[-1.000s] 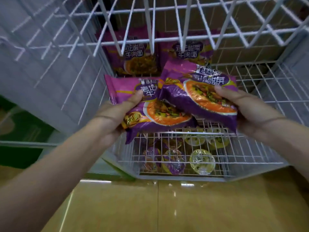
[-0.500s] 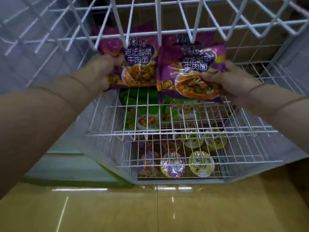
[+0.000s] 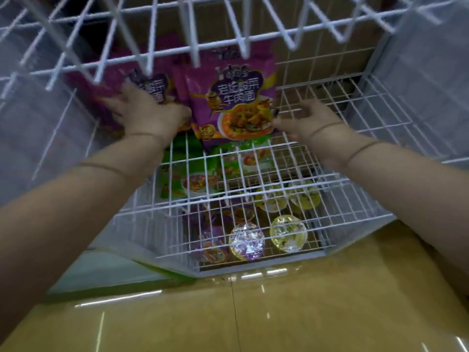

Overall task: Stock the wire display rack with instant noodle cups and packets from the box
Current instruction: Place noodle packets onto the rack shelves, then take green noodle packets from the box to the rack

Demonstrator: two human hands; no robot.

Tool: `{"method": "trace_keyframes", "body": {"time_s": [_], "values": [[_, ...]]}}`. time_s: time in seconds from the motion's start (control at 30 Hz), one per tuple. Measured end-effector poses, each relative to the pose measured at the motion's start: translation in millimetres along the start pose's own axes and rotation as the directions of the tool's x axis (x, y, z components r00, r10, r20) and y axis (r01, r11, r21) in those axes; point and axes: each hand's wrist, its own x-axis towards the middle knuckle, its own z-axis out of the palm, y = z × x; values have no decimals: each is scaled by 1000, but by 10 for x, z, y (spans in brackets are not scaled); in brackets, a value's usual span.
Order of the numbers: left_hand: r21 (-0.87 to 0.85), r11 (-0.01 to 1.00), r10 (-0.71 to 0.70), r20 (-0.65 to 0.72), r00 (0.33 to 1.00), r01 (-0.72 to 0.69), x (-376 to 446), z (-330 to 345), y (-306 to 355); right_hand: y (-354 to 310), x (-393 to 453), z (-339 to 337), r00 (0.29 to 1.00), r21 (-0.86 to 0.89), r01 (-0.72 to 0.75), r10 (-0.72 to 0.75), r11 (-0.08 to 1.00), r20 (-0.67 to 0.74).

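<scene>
The white wire rack (image 3: pixel 330 158) fills the view. On its middle shelf two purple noodle packets stand upright side by side. The left hand (image 3: pixel 144 115) lies on the left packet (image 3: pixel 152 82), fingers spread. The right hand (image 3: pixel 309 120), fingers loosely apart, touches the right packet (image 3: pixel 236 97) at its edge. Green packets (image 3: pixel 187 171) and noodle cups (image 3: pixel 288 236) sit on the shelves below

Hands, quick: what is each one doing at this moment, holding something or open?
Left hand: fingers spread, pressing the left purple noodle packet; not gripping it.
Right hand: open, fingers loose beside the right purple noodle packet, holding nothing.
</scene>
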Motion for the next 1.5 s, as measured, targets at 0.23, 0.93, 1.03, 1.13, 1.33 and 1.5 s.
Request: {"method": "trace_keyframes", "body": {"time_s": [0.23,0.93,1.03,1.13,1.33,1.5], "values": [[-236,965,210,449,868,-111,-1343,503,592,151,-518,-622,997,212,-74,81,974,-20],[-129,986,82,929,361,106,-4197,1274,2412,898,-2181,-3427,903,505,-253,389,825,-183],[-117,988,77,943,324,105,-4535,1244,2727,798,-2404,-3840,876,536,-260,429,803,-219],[-134,985,98,949,299,104,-4874,1177,2984,759,-2629,-4203,847,549,-251,455,797,-274],[-103,988,79,976,204,112,-5446,1133,3468,722,-3197,-4844,776,539,-249,499,804,-386],[-170,983,160,979,126,75,-5870,1345,4070,621,-3438,-5567,723,534,-221,504,816,-472]]}}
